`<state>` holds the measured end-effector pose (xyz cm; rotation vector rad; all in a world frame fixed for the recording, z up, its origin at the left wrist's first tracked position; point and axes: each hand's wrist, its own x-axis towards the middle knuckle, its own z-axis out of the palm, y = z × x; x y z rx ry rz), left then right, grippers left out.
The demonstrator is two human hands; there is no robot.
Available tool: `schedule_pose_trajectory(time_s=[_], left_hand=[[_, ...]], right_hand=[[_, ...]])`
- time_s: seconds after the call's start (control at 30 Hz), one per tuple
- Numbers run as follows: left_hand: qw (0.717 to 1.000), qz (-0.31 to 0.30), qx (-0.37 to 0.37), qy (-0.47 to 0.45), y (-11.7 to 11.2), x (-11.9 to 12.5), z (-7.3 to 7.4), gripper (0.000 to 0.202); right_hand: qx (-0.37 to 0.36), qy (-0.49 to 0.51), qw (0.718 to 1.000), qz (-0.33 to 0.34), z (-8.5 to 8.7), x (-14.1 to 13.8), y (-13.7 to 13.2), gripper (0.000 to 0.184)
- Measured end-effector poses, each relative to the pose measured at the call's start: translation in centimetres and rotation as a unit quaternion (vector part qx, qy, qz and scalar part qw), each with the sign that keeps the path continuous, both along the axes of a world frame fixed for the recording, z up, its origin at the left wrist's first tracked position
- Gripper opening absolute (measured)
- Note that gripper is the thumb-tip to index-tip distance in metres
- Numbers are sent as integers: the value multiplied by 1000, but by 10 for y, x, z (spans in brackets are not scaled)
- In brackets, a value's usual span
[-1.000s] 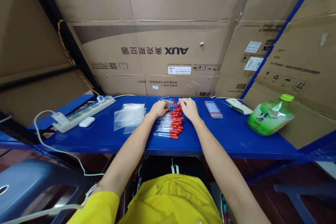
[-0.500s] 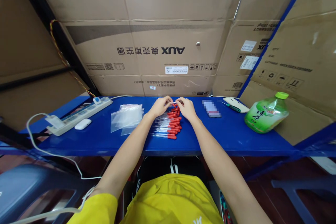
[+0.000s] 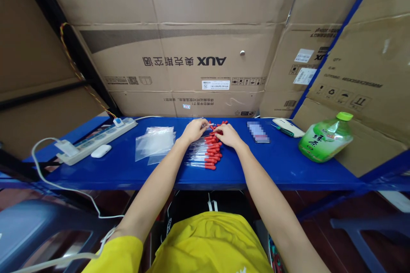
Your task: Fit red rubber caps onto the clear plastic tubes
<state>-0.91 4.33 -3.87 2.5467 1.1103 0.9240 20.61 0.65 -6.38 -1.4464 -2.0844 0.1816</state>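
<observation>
A row of thin clear droppers with red rubber bulbs (image 3: 210,160) lies on the blue table, bulbs pointing right. At the far end of the row, my left hand (image 3: 196,129) is closed in a pinch on a dropper, its clear tube showing at the fingertips. My right hand (image 3: 228,135) is beside it on the right, thumb and fingers pinched on a red bulb in the upper part of the row. A few more red bulbs show just beyond my right fingers. The fingertips partly hide the droppers there.
Clear plastic bags (image 3: 155,143) lie left of the droppers. Farther left are a power strip (image 3: 96,140) and a white case (image 3: 101,151). To the right are a phone (image 3: 258,132), a green screwdriver (image 3: 285,131) and a green bottle (image 3: 325,138). Cardboard (image 3: 192,42) walls the back.
My right hand has moved from beside my left fingertips toward me, down onto the upper part of the row. Red bulbs behind it have come into sight. My left hand has barely moved.
</observation>
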Motion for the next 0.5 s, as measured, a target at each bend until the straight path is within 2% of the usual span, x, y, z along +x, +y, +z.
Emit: schedule_pose_trajectory(time_s=[0.23,0.37,0.5], left_hand=[[1000,-3,-9,-13,1,1,-5,16],[999,-23,-33,-22,1,2,-5,15],[998,-36,-42,-27,-1,2,-7,10]], right_hand=[[-3,40,999,-17,3,0,0,10],[-15,66,998,14,3,-1,1,12],[1,53,997,58,3,-3,2,11]])
